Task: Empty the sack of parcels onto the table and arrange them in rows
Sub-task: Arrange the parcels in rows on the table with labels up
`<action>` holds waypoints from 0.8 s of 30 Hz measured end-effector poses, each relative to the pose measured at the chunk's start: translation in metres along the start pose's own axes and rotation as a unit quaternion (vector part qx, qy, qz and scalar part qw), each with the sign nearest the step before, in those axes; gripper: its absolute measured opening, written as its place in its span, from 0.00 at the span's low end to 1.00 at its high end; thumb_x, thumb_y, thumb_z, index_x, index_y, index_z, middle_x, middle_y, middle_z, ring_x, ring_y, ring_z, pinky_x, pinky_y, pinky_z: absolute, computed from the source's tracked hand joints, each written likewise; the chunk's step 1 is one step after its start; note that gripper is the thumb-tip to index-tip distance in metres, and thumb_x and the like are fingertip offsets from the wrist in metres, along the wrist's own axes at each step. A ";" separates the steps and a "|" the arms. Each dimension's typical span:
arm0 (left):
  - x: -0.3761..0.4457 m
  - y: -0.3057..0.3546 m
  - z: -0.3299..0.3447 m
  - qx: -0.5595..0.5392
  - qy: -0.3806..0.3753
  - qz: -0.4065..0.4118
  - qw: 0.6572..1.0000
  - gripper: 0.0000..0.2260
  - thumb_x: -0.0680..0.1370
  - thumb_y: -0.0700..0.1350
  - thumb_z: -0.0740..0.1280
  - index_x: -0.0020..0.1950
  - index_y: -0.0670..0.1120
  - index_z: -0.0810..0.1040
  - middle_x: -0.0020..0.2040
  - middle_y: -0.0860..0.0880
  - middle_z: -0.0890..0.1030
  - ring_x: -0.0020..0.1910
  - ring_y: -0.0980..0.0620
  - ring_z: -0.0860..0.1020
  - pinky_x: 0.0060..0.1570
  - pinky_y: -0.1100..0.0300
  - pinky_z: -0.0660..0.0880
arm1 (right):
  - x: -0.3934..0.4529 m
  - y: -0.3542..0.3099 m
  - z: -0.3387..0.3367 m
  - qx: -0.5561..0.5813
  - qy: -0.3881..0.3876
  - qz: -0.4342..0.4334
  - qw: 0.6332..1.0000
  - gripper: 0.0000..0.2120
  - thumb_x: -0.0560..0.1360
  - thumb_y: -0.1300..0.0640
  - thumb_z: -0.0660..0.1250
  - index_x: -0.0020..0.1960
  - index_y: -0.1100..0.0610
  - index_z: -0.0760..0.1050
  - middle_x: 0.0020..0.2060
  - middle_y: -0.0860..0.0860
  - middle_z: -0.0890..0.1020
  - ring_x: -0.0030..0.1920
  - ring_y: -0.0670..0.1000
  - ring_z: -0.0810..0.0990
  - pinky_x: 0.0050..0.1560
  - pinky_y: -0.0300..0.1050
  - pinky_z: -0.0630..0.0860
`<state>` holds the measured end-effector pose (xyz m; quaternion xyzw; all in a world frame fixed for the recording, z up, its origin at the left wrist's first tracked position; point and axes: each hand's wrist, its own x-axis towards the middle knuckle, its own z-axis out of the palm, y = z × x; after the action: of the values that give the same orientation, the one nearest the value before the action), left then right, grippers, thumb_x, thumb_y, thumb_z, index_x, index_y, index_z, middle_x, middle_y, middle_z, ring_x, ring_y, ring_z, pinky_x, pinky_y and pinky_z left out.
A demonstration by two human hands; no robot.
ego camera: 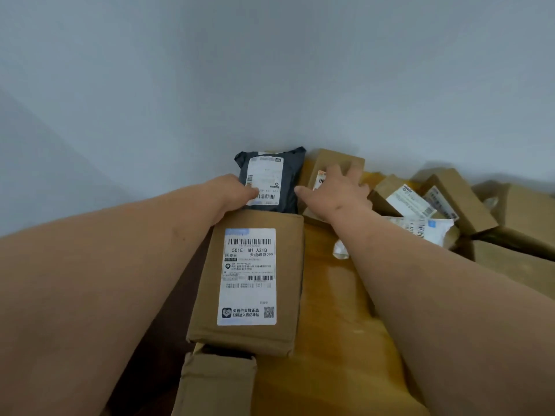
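Nearest the camera lies part of a brown paper-wrapped parcel [216, 382], cut off by the bottom edge, and just beyond it a larger brown paper parcel with a white shipping label [249, 280]. Both rest on the glossy yellow-brown wooden table [330, 325], forming a column that runs away toward the pale grey wall [270, 70]. At the far end of this column sits a dark grey plastic mailer bag with a white label [270, 181], against the wall. The left hand [232, 193] rests on the mailer's left edge, thumb lying on its label — whether the fingers curl round the edge cannot be told. The right hand [336, 190] lies with spread, straight fingers on a small brown cardboard box [333, 172] just right of the mailer, gripping nothing. Further right, a loose heap of brown boxes and white-labelled packets [435, 205] lies jumbled.
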<state>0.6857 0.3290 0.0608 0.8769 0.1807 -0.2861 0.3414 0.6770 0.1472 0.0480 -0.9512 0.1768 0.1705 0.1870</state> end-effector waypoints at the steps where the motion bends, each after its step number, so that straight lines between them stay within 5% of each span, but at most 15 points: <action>1: 0.006 -0.002 0.002 -0.004 -0.006 -0.005 1.000 0.20 0.81 0.51 0.66 0.70 0.43 0.72 0.64 0.42 0.78 0.60 0.43 0.78 0.62 0.51 0.73 | 0.002 0.001 0.004 0.004 0.007 0.005 1.000 0.41 0.70 0.31 0.67 0.76 0.47 0.59 0.78 0.53 0.49 0.72 0.66 0.60 0.65 0.64 0.68; 7: 0.025 0.000 0.006 0.034 -0.051 -0.032 0.998 0.21 0.78 0.53 0.70 0.67 0.44 0.76 0.63 0.42 0.79 0.61 0.42 0.78 0.67 0.47 0.71 | 0.009 0.003 0.014 0.036 0.036 0.011 0.999 0.40 0.68 0.38 0.72 0.74 0.47 0.59 0.78 0.51 0.49 0.69 0.66 0.62 0.60 0.62 0.73; 14: 0.035 0.014 0.005 0.076 -0.001 -0.021 0.997 0.18 0.78 0.46 0.72 0.63 0.38 0.77 0.62 0.40 0.79 0.61 0.42 0.78 0.65 0.50 0.73 | 0.006 0.010 0.019 0.057 0.054 -0.015 0.997 0.38 0.67 0.43 0.74 0.72 0.47 0.61 0.77 0.50 0.51 0.68 0.65 0.62 0.59 0.60 0.73; 20: 0.037 0.019 0.004 -0.036 0.048 0.030 0.998 0.16 0.78 0.39 0.68 0.66 0.37 0.76 0.64 0.39 0.79 0.62 0.40 0.78 0.60 0.52 0.76 | 0.000 0.011 0.011 0.095 0.094 -0.031 0.991 0.39 0.67 0.43 0.73 0.73 0.46 0.61 0.77 0.51 0.52 0.68 0.64 0.63 0.61 0.61 0.73; 24: 0.024 0.021 -0.003 -0.125 0.060 0.074 0.988 0.11 0.80 0.39 0.64 0.61 0.38 0.76 0.57 0.40 0.81 0.46 0.47 0.79 0.41 0.58 0.76 | -0.009 0.009 -0.009 0.115 0.121 -0.051 0.985 0.39 0.68 0.42 0.73 0.74 0.47 0.61 0.77 0.51 0.52 0.69 0.64 0.63 0.62 0.59 0.72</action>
<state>0.7158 0.3195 0.0576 0.8541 0.1695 -0.1820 0.4568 0.6677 0.1384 0.0571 -0.9447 0.1673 0.0232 0.2811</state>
